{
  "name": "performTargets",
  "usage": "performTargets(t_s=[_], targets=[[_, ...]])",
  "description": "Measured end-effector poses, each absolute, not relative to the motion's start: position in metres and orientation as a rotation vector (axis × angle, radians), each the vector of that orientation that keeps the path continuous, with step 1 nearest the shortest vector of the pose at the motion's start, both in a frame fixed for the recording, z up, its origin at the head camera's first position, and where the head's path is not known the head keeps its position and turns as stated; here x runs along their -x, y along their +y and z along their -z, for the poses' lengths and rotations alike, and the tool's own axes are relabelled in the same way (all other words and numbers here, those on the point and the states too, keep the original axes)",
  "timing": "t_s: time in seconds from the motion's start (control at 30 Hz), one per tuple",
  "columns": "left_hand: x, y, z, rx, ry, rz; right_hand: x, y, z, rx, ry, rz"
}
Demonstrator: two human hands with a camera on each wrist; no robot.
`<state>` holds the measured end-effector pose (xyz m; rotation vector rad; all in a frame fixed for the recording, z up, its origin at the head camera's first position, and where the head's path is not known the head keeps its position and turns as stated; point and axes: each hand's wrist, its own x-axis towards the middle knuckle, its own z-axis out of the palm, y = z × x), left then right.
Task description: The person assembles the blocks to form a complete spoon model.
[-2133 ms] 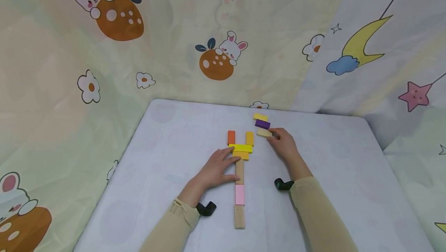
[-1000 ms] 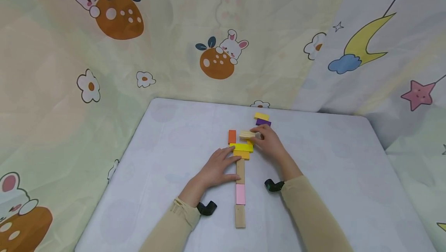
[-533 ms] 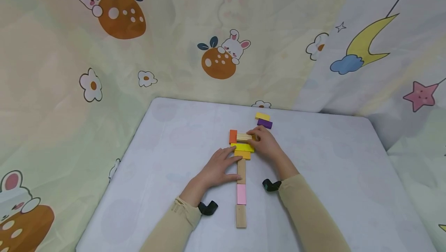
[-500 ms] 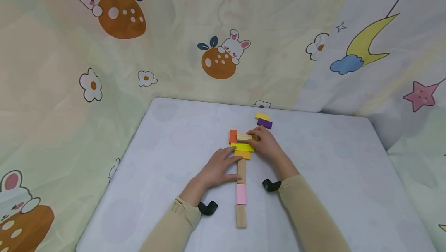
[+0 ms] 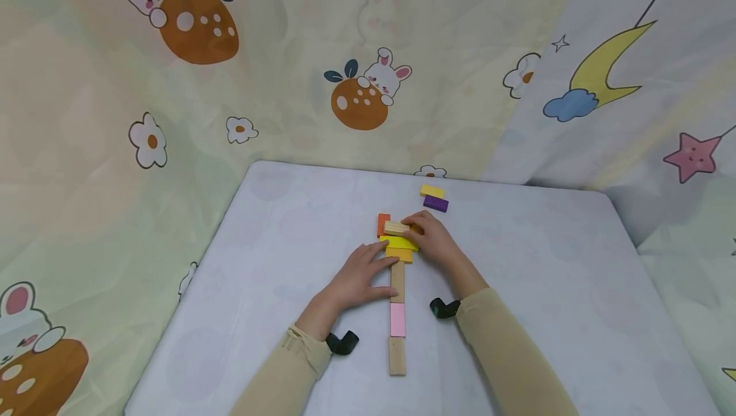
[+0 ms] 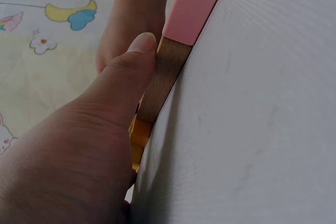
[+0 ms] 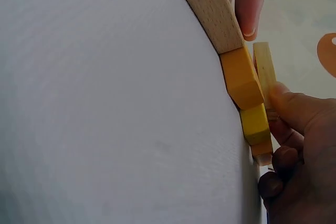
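My right hand (image 5: 438,246) pinches a pale wooden block (image 5: 394,229) between thumb and fingers, above the top of a row of blocks. The right wrist view shows that pale block (image 7: 265,72) raised over the yellow blocks. Under it in the head view are an orange-red block (image 5: 382,221) and a bright yellow block (image 5: 398,243); an amber block is mostly hidden by the right hand. My left hand (image 5: 355,280) rests along the row with fingers spread, fingertips at the yellow block and the orange-yellow block (image 5: 399,255), thumb (image 6: 137,51) against a wooden block (image 6: 165,72).
The row runs down towards me through a pink block (image 5: 397,319) to another wooden block (image 5: 397,356). A purple block (image 5: 436,203) and a yellow block (image 5: 432,191) lie beyond the right hand on the white table (image 5: 552,262). A patterned cloth (image 5: 287,52) hangs behind.
The right hand has taken the pale block from beside the purple block and carried it left, over the top of the row. The left hand stays in place.
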<state>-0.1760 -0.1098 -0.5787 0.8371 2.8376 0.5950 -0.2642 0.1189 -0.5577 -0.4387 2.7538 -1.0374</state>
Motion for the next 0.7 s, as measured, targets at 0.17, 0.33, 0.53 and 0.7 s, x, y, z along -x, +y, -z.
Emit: performTargets(t_s=[0.17, 0.33, 0.53, 0.7], targets=[[0.1763, -0.1103, 0.5800, -0.850, 2.846, -0.590, 0.2652, 0.1229, 0.5592, 0.431, 2.770, 0.989], [0.1767, -0.1098, 0.5806, -0.856, 2.848, -0.575, 0.2656, 0.1280, 0.5568, 0.400, 2.775, 0.987], [0.1772, -0.1098, 0.5805, -0.849, 2.851, -0.565, 0.2656, 0.1278, 0.5556, 0.405, 2.775, 0.989], [0.1768, -0.1096, 0.5809, -0.850, 2.849, -0.570, 0.2662, 0.1263, 0.5569, 0.419, 2.769, 0.978]])
